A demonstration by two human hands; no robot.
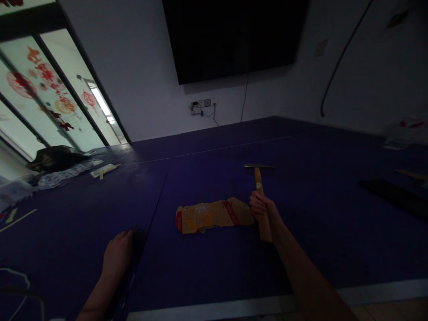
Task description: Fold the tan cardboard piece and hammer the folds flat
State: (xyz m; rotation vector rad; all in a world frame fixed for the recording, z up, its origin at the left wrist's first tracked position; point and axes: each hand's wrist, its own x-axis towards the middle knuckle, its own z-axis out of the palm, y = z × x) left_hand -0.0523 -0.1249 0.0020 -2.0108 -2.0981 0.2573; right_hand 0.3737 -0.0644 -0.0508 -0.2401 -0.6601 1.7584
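Observation:
My right hand (pixel 262 206) is closed round the wooden handle of a hammer (pixel 258 178), whose narrow metal head points away from me. Just left of that hand lies a torn, flat piece of cardboard (pixel 214 215) with red bands and small punched marks, on the dark blue table (pixel 200 263). My left hand (pixel 119 249) rests low over the table at the left, fingers curled together. A thin, dark pointed tip (pixel 134 226) sticks out past its fingers; the rest of that thing is hidden by the hand.
A dark strip (pixel 394 196) lies at the right. On the far left are a black bag (pixel 56 157), papers (pixel 65 175) and a white tray (pixel 104 170). A white cable (pixel 16 273) curls at the near left. Behind the table hangs a large screen (pixel 237 40).

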